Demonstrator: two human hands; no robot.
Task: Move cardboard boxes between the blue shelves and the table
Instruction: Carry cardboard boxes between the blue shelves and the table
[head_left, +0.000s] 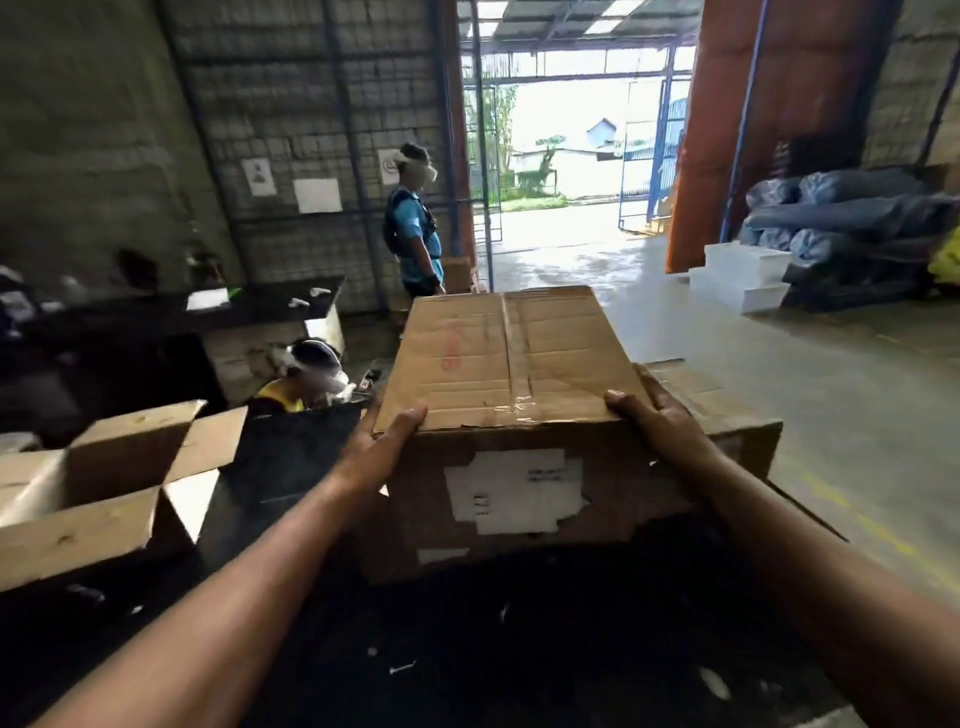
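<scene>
At eleven o'clock a person in a blue shirt (413, 228) is standing side-on beside a wire-mesh wall (291, 104), where paper notices (317, 195) are hanging. Lower, at ten o'clock, another person in a yellow top (283, 399) is showing only head and shoulders, in front of a dark counter (182, 312). Daylight is pouring through the open doorway (566, 156) at twelve o'clock. At two o'clock white plastic tubs (743, 275) are sitting stacked on the floor, just beside dark wrapped bundles (852, 218) lying piled up.
</scene>
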